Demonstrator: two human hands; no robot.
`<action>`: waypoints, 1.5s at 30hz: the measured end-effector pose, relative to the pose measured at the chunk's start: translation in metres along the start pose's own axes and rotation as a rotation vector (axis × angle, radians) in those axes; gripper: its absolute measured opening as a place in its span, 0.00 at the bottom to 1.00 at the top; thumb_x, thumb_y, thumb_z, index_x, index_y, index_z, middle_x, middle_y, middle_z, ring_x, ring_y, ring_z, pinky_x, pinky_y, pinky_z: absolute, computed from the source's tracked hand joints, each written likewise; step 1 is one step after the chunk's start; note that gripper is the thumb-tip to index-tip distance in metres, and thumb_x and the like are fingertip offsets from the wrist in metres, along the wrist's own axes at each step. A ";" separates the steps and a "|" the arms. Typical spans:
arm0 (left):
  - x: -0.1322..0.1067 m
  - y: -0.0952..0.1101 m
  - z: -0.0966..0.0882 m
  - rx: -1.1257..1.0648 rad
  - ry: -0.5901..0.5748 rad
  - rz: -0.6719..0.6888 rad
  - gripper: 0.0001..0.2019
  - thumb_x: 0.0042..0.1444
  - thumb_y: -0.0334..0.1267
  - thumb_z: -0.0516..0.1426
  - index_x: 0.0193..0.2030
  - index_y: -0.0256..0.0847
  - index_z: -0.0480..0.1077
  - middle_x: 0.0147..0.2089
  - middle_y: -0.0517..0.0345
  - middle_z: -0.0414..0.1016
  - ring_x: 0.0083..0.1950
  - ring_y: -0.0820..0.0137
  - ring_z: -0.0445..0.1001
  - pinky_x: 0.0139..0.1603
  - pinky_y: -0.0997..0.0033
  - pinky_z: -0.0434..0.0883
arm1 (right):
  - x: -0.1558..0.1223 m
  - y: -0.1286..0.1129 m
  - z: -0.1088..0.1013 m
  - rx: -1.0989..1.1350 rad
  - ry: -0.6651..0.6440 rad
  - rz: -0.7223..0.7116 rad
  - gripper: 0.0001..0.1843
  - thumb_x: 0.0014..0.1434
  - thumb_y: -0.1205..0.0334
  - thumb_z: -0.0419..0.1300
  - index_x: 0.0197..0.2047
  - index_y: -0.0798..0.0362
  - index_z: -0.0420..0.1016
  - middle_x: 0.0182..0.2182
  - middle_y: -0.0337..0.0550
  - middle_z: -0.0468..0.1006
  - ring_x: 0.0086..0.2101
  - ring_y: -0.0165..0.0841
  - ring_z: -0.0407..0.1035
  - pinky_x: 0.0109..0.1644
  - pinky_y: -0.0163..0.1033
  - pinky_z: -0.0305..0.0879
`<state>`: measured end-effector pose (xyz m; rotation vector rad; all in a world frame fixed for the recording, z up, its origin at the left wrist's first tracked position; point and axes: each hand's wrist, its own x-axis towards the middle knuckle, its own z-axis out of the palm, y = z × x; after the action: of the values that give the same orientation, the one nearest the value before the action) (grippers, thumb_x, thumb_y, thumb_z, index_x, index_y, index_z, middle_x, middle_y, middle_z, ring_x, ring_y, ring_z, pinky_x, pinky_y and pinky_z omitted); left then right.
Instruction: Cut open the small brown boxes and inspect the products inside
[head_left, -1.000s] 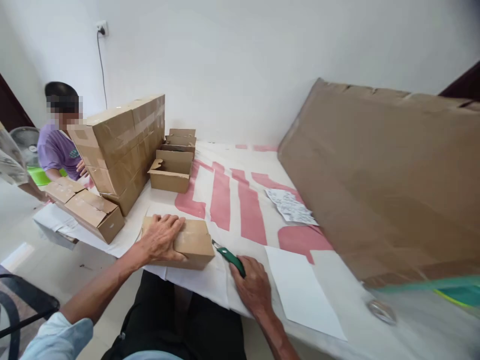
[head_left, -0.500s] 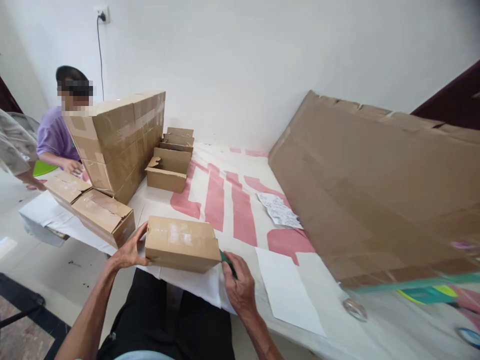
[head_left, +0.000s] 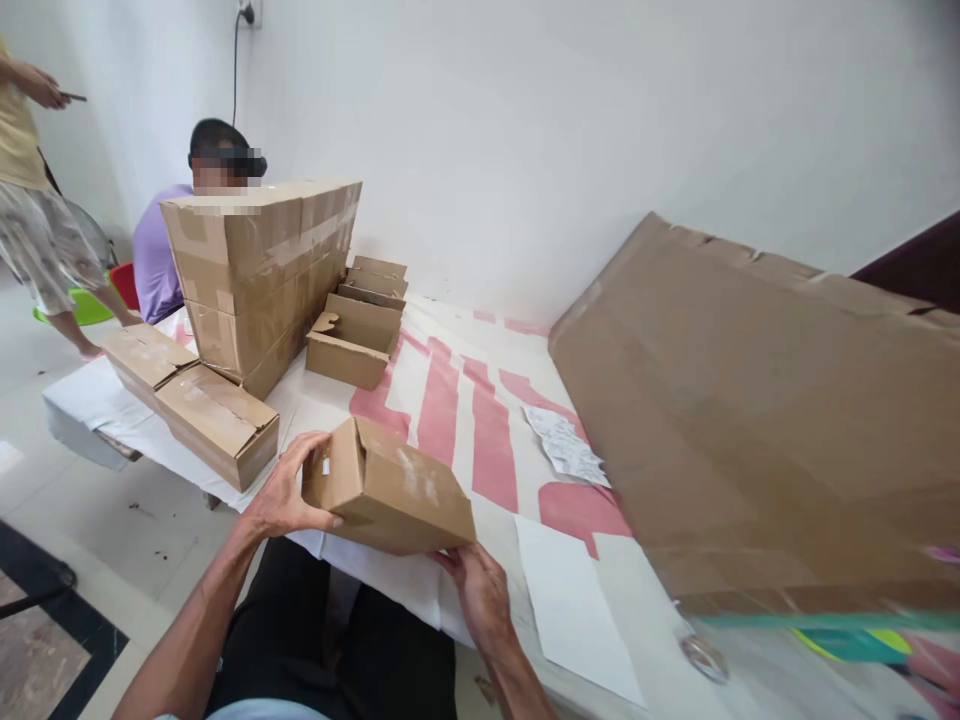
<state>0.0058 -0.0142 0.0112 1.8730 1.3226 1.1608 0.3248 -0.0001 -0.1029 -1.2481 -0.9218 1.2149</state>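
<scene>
A closed brown cardboard box (head_left: 409, 485) is held tilted above the near edge of the table, its left end turned partly toward me. My left hand (head_left: 292, 495) grips that left end, thumb below and fingers over the far corner. At the lower right corner, my right hand (head_left: 474, 585) holds the box from underneath, with some fingers hidden behind it. Glossy streaks of clear tape show on the top. Just left of my left hand lie two closed cardboard boxes (head_left: 221, 410), end to end along the table edge.
Stacked taped boxes (head_left: 262, 270) stand at the left, beside open boxes (head_left: 352, 340). A large cardboard sheet (head_left: 765, 430) leans at the right. White paper (head_left: 574, 610) and a tape roll (head_left: 703, 658) lie nearer. A person in purple (head_left: 159, 255) sits behind the stack; another person (head_left: 34, 190) stands.
The box has been lifted and turned, so its left end now shows. My right hand has shifted under its corner, and the green thing at that hand is out of sight. The view has swung left.
</scene>
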 end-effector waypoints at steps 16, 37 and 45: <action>0.006 0.018 0.023 0.079 0.073 0.064 0.49 0.35 0.45 0.78 0.66 0.45 0.67 0.70 0.39 0.66 0.73 0.43 0.64 0.72 0.40 0.62 | -0.025 -0.157 0.053 -0.804 -0.138 -1.048 0.09 0.70 0.59 0.60 0.46 0.48 0.81 0.43 0.50 0.81 0.46 0.44 0.74 0.53 0.52 0.71; 0.015 0.049 0.039 0.154 0.069 0.051 0.51 0.34 0.43 0.78 0.67 0.49 0.66 0.70 0.42 0.67 0.72 0.40 0.63 0.69 0.36 0.61 | -0.001 -0.203 0.132 -1.509 -0.810 -1.288 0.04 0.62 0.69 0.68 0.35 0.53 0.80 0.34 0.45 0.79 0.38 0.40 0.71 0.44 0.45 0.62; 0.018 0.055 0.040 0.169 0.057 0.041 0.47 0.33 0.43 0.77 0.64 0.46 0.69 0.69 0.42 0.68 0.70 0.40 0.65 0.67 0.38 0.63 | 0.009 -0.200 0.128 -1.509 -0.887 -1.328 0.04 0.60 0.70 0.68 0.38 0.54 0.79 0.36 0.46 0.81 0.39 0.41 0.72 0.45 0.46 0.63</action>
<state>0.0678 -0.0156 0.0439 2.0078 1.4600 1.1623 0.2326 0.0488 0.1105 -0.5538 -2.9406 -0.3388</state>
